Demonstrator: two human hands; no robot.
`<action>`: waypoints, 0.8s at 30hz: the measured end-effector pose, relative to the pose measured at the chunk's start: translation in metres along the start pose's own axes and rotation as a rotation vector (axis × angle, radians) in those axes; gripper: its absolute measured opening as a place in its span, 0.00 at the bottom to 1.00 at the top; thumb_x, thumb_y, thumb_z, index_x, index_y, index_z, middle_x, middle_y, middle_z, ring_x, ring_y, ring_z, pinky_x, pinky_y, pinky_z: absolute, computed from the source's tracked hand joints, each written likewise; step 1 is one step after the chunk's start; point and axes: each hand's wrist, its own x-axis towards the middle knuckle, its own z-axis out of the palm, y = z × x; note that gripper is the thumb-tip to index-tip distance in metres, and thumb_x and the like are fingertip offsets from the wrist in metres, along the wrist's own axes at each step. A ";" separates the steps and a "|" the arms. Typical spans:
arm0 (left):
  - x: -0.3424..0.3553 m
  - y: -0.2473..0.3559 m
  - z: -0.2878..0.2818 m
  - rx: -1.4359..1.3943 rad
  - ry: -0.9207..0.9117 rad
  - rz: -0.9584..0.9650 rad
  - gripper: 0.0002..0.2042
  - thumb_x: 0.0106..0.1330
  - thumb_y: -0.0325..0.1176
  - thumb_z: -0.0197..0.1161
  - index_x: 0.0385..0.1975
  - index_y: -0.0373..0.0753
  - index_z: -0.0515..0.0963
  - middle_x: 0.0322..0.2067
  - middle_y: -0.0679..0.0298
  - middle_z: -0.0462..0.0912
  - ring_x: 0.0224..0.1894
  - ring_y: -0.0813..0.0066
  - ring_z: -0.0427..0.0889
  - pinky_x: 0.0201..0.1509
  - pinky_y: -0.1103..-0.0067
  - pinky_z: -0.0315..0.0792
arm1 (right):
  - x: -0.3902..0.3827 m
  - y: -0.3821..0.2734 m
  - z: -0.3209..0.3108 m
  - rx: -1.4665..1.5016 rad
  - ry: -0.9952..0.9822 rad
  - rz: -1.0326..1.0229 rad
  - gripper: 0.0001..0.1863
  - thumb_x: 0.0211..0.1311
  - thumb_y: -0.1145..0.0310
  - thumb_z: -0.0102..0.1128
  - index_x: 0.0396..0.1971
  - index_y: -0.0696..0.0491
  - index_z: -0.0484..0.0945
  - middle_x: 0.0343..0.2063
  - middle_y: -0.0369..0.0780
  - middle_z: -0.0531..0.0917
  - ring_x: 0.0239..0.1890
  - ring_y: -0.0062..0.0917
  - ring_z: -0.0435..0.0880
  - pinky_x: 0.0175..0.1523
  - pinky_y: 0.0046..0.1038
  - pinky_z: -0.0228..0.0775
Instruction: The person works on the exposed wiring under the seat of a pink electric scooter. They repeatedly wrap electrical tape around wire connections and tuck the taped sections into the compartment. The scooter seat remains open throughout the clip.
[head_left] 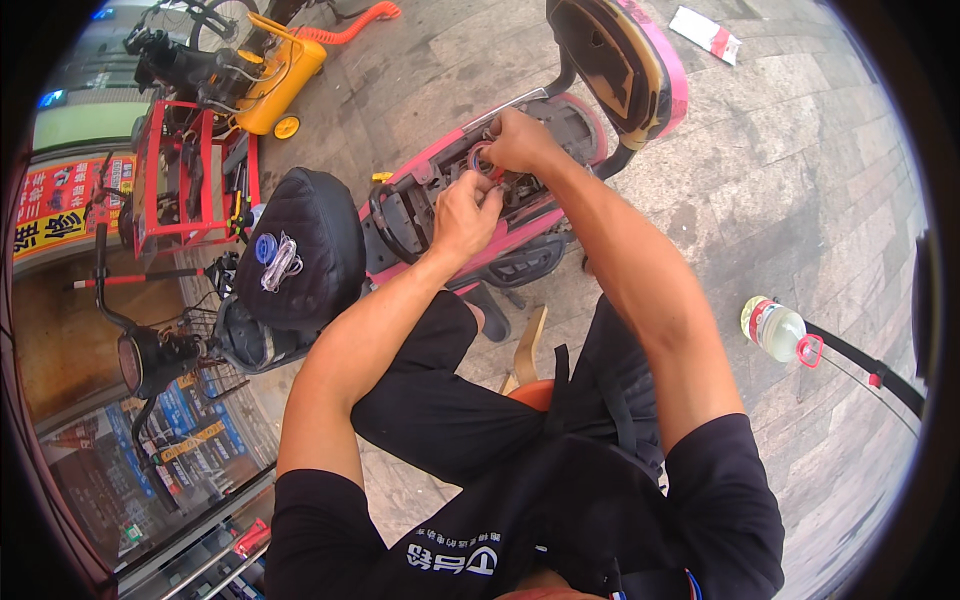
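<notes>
My left hand (465, 210) and my right hand (518, 140) are inside the open body of a pink electric scooter (440, 265), among small reddish wires or parts (484, 160). The left hand's fingers are closed, with what they hold too small to make out. My right hand, just above it, pinches at the reddish parts, partly hidden by its fingers. A black quilted seat (320, 230) lies to the left, with a bundle of clear cable (283, 268) and a blue round item (265, 247) on it. The scooter's black and tan front panel (605, 70) rises behind my right hand.
A yellow air compressor (270, 80) and red tool cart (180, 240) stand upper left, above a parked bicycle (150, 360). A white packet (704, 32) lies upper right on the pavement (790, 190). A large bottle (775, 330) is at the right. A low stool (530, 398) is beneath me.
</notes>
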 end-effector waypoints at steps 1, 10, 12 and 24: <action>0.000 -0.003 -0.001 -0.033 -0.002 -0.040 0.08 0.62 0.32 0.63 0.31 0.34 0.76 0.17 0.63 0.79 0.19 0.80 0.74 0.26 0.78 0.68 | 0.004 0.003 0.002 0.073 0.009 0.006 0.23 0.44 0.62 0.69 0.41 0.56 0.79 0.39 0.49 0.85 0.47 0.41 0.83 0.52 0.36 0.74; 0.016 -0.024 -0.001 -0.259 -0.066 -0.293 0.11 0.66 0.32 0.59 0.43 0.33 0.79 0.27 0.66 0.81 0.28 0.84 0.74 0.33 0.82 0.69 | 0.002 0.014 -0.007 0.362 0.052 -0.123 0.19 0.49 0.69 0.67 0.43 0.54 0.78 0.34 0.44 0.85 0.40 0.34 0.84 0.46 0.31 0.75; 0.020 -0.027 0.000 -0.315 -0.096 -0.332 0.12 0.67 0.32 0.58 0.45 0.33 0.79 0.29 0.67 0.81 0.30 0.83 0.75 0.35 0.82 0.70 | -0.006 0.011 -0.014 0.316 0.023 -0.136 0.18 0.51 0.68 0.67 0.44 0.53 0.78 0.35 0.44 0.85 0.40 0.34 0.85 0.46 0.31 0.75; 0.045 -0.025 -0.011 -0.342 -0.314 -0.444 0.09 0.65 0.31 0.59 0.36 0.31 0.81 0.29 0.67 0.81 0.33 0.81 0.76 0.39 0.82 0.70 | -0.073 0.026 0.010 0.599 0.204 -0.107 0.21 0.58 0.68 0.61 0.51 0.57 0.74 0.37 0.47 0.85 0.39 0.33 0.85 0.47 0.31 0.75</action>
